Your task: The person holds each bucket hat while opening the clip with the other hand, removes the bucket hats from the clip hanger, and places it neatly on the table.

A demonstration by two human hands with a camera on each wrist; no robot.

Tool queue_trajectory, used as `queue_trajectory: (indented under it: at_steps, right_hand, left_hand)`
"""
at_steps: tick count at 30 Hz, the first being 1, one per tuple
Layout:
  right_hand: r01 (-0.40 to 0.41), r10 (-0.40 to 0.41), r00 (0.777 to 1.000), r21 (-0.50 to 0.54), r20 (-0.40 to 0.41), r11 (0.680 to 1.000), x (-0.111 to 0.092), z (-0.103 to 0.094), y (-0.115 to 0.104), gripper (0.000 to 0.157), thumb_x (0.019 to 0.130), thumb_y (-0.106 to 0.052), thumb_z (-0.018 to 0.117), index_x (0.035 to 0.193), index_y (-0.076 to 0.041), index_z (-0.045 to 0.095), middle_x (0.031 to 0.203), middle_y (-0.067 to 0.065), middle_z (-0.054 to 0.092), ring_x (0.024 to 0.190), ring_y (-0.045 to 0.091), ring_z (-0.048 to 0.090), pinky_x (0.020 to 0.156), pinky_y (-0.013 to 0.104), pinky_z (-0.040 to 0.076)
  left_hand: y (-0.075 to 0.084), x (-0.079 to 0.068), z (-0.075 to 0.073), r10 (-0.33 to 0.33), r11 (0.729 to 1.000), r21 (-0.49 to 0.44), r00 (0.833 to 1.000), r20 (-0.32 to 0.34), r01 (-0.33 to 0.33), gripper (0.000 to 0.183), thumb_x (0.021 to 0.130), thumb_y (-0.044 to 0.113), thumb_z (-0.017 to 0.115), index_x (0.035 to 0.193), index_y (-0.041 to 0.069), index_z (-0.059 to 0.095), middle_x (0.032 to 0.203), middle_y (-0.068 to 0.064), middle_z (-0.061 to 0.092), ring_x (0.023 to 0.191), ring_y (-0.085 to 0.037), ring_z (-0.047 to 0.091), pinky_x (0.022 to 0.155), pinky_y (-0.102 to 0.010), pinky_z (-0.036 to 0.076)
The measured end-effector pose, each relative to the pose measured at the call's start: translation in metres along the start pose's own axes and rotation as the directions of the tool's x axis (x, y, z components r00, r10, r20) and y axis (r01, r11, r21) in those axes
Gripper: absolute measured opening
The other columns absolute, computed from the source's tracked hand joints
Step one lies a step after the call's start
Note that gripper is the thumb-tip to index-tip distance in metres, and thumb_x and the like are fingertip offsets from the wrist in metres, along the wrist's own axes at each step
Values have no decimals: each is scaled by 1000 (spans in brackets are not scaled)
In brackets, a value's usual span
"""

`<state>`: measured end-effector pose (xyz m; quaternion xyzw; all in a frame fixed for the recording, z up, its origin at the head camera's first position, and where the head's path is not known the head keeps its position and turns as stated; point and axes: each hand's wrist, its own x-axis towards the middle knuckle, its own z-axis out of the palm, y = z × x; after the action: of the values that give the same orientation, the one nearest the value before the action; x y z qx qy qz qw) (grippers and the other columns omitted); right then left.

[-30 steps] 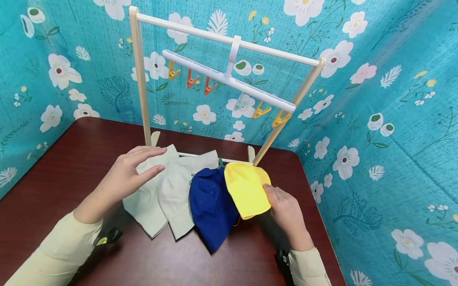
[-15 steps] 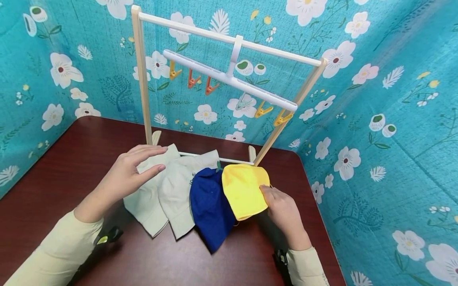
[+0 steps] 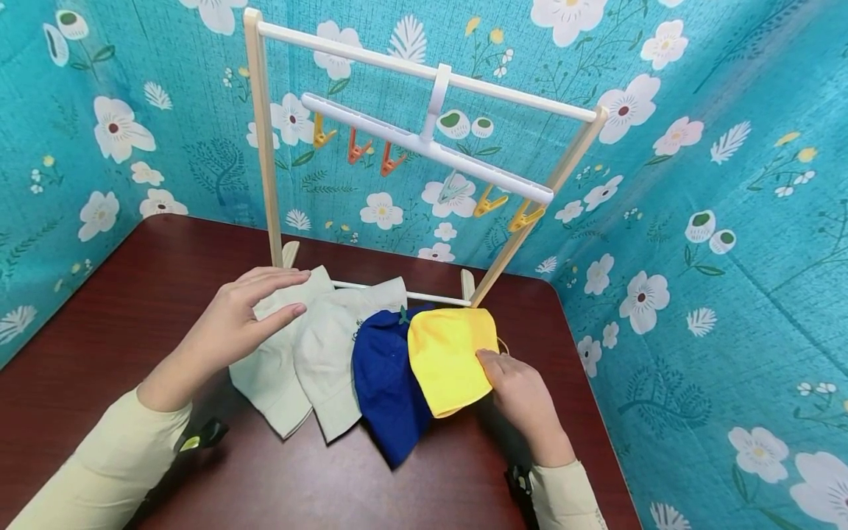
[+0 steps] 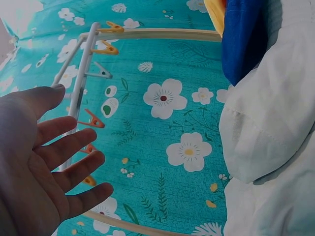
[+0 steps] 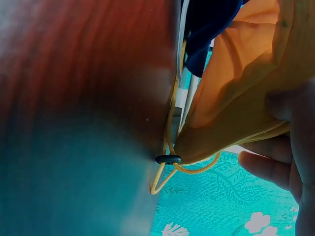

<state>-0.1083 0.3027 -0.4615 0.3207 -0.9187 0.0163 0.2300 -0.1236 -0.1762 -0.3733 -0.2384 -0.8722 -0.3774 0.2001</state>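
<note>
My right hand (image 3: pixel 526 397) pinches the edge of a yellow bucket hat (image 3: pixel 452 357), which overlaps a dark blue hat (image 3: pixel 387 383). In the right wrist view a yellow drawstring with a dark cord stopper (image 5: pixel 168 159) hangs from the yellow hat, and my thumb lies against the cloth. Left of the blue hat lie two pale hats, one off-white (image 3: pixel 327 353) and one pale green (image 3: pixel 271 383), all in an overlapping row. My left hand (image 3: pixel 241 324) hovers over the pale green hat with fingers extended and thumb apart, holding nothing.
A wooden rack (image 3: pixel 263 147) stands behind the hats. From its top bar hangs a white hanger (image 3: pixel 397 136) with several clips, among them a yellow clip (image 3: pixel 489 202) and an orange clip (image 3: pixel 391 158). The dark red table (image 3: pixel 285 489) meets a flowered teal cloth (image 3: pixel 702 316) behind and beside it.
My right hand has shifted the yellow hat slightly left and toward me, further over the blue hat. The left hand has stayed almost still.
</note>
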Motion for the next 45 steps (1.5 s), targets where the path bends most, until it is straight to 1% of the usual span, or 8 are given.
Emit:
queue_trajectory:
  at_steps: [5, 11, 18, 23, 31, 37, 42, 45]
  right_hand:
    - [1, 0, 999, -2, 37, 1000, -3, 4, -1, 55, 77, -2, 87, 128, -3, 67, 117, 14, 75, 97, 27, 75, 86, 42, 60]
    - [-9, 8, 994, 12, 108, 1000, -4, 5, -3, 57, 76, -4, 90, 129, -7, 68, 120, 10, 74, 105, 25, 74, 91, 42, 59]
    - [5, -8, 989, 22, 150, 1000, -4, 5, -2, 55, 77, -1, 87, 128, -9, 69, 118, 8, 75, 103, 22, 74, 91, 41, 59]
    - [11, -16, 984, 30, 178, 999, -4, 8, -2, 46, 81, -3, 83, 124, -11, 69, 112, 5, 76, 94, 19, 73, 86, 38, 60]
    - [14, -16, 983, 16, 184, 1000, -7, 14, -3, 41, 84, -8, 82, 123, -11, 71, 112, 6, 76, 92, 20, 74, 80, 37, 61]
    - [10, -13, 978, 17, 208, 1000, -7, 15, -3, 40, 86, -11, 82, 125, -11, 71, 116, 5, 76, 99, 20, 74, 85, 37, 61]
    - [7, -9, 972, 10, 233, 1000, -7, 15, -3, 41, 86, -11, 82, 126, -12, 72, 119, 5, 75, 103, 19, 74, 87, 36, 60]
    - [6, -10, 971, 15, 239, 1000, -6, 15, -3, 41, 85, -9, 82, 125, -12, 72, 120, 5, 75, 105, 20, 73, 88, 37, 59]
  left_hand:
    - [0, 0, 0, -4, 1000, -4, 1000, 5, 4, 52, 88, 19, 82, 138, 22, 67, 135, -1, 68, 128, -22, 59, 103, -13, 38]
    - [1, -1, 0, -8, 1000, -9, 1000, 16, 8, 52, 89, 20, 82, 139, 24, 66, 135, 0, 67, 127, -20, 60, 102, -20, 44]
    - [1, 0, 0, -1, 1000, -15, 1000, 12, 1, 52, 89, 20, 82, 138, 24, 66, 136, 1, 67, 127, -19, 60, 102, -16, 41]
    - [0, 0, 0, 2, 1000, -13, 1000, 12, -2, 52, 89, 19, 82, 138, 23, 67, 135, 0, 68, 127, -19, 60, 102, -16, 41]
    - [-1, 0, 0, 7, 1000, -14, 1000, 9, -7, 51, 89, 19, 82, 137, 20, 67, 135, 0, 67, 127, -20, 59, 102, -15, 40]
    - [-2, 0, 1, 10, 1000, -10, 1000, 8, -10, 51, 89, 19, 82, 137, 20, 67, 136, 0, 67, 128, -20, 59, 103, -16, 40]
    - [-3, 0, 1, 16, 1000, -10, 1000, 7, -16, 51, 89, 18, 82, 137, 20, 67, 135, -1, 67, 128, -21, 59, 104, -13, 38]
    - [-2, 0, 1, 16, 1000, -10, 1000, 9, -16, 50, 89, 19, 82, 137, 21, 67, 135, -1, 67, 128, -21, 59, 104, -17, 40]
